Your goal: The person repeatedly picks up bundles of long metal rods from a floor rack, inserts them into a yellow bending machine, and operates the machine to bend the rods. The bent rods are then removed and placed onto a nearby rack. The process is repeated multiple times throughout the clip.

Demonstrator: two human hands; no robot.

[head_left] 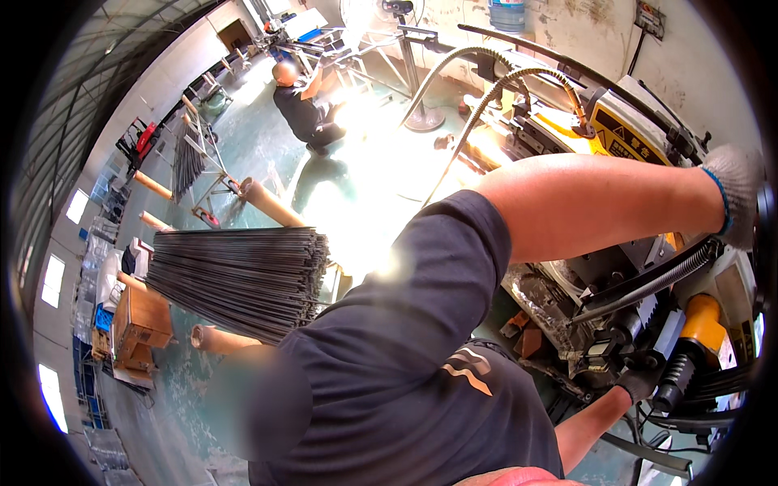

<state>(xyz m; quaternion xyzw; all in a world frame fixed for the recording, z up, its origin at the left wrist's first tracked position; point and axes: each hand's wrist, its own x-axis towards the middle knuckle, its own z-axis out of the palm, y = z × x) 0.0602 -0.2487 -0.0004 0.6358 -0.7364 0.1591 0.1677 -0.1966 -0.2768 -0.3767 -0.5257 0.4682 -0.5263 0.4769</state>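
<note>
the left hand [736, 194], in a pale grey knitted glove with a blue cuff, is at the upper part of a machine [616, 263] of dark steel, yellow panels and pale casing; its fingers are lost near the dark rim, so whether they grip cannot be told. the right hand [639, 384], in a dark glove, is low among the metal blocks, just beside a black ribbed cylinder [675, 379]; its fingers are hidden too, and open or closed cannot be told. the machine fills the right side of the view, under and around the bare left forearm. above the ribbed cylinder sits one smooth, rounded orange-yellow housing [703, 320]. two ribbed hoses [531, 73] arch over the machine's far end, and a third, a grey ribbed hose [648, 283], curves below the forearm. to the left lies one fan-shaped bundle of thin, straight, dark rods [243, 275], far too many to count, with two thick tan tubes [271, 202] showing at its sides. beyond are one smooth brown box [144, 316], one co-worker [300, 109] low to the glossy green floor [182, 401], one round stand base [424, 120] and one translucent blue water bottle [507, 16].
</note>
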